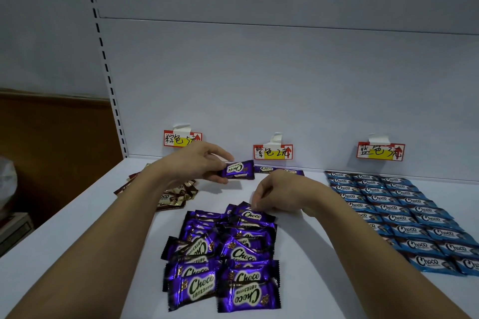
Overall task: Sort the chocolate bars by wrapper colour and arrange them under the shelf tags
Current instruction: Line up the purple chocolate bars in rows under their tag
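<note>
Three shelf tags line the back panel: brown tag (182, 138) at 11 o'clock, purple tag (272, 152) at 12, blue tag (380, 151) at 1. Head view: left hand (199, 162) pinches one purple bar (237, 169) above the shelf (64, 254). Right hand (278, 195) nips a bar atop the purple pile (223, 256), centre. Blue rows (404, 212) at 3 o'clock; brown bars (173, 195) at 10.

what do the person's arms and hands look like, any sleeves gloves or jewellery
Both forearms are bare all the way to the bottom edge of the picture, so no sleeves show. The left hand and the right hand wear no gloves. No watch, bracelet or ring is visible on either wrist or on the fingers that show, and no markings can be made out in the dim light.
</note>
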